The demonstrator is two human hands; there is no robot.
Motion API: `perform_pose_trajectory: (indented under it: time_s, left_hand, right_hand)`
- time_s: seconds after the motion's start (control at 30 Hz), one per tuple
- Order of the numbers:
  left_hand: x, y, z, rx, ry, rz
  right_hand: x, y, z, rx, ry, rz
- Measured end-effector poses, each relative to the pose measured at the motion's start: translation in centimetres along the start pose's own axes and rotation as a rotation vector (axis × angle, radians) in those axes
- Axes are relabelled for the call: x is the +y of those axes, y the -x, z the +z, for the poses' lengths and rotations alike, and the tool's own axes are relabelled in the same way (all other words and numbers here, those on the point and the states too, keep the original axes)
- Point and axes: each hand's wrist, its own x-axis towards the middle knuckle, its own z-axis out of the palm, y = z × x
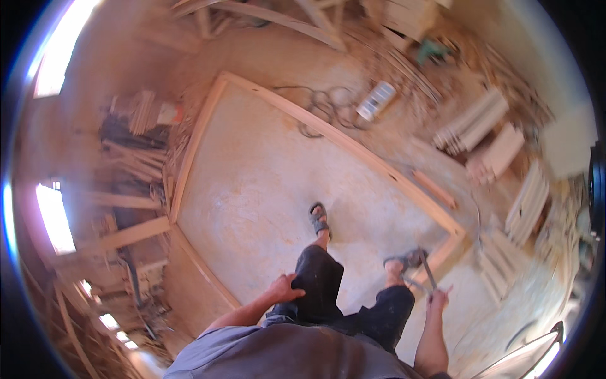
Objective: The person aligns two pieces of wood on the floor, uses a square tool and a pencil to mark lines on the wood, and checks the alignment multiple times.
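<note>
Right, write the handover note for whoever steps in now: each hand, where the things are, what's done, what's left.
Left hand: empty, resting on the left thigh.
Right hand: closed on a thin metal tool, the kind too blurred to tell, held low by the right foot.
Wooden frame: a large rectangle lying flat on the floor; the person stands inside it near its lower right corner.
Done: the frame's four sides appear to be joined.
Left: cannot tell from this view; check that corner first. Cut boards lie stacked to the right.

Pale raw wood frame (328, 129), matt dusty floor (265, 189), dull grey metal tool (424, 270).
</note>
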Motion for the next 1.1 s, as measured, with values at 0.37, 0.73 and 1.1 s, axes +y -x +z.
perform_pose_trajectory:
  time_s: [0.37,0.73,1.1]
  left_hand:
    - [-22.4,1.2,-13.2,-0.436,0.975,0.26]
    - [-30.3,0.4,-24.7,-0.12,1.193,0.039]
    - [-34.7,-6.1,-51.3,-0.181,1.287,0.05]
  right_hand:
    - [5.4,10.3,11.0,-0.209,0.45,0.102]
    - [-4.8,48.6,56.0,-0.725,0.582,-0.119]
    - [-10.4,65.4,80.0,-0.665,0.763,-0.449]
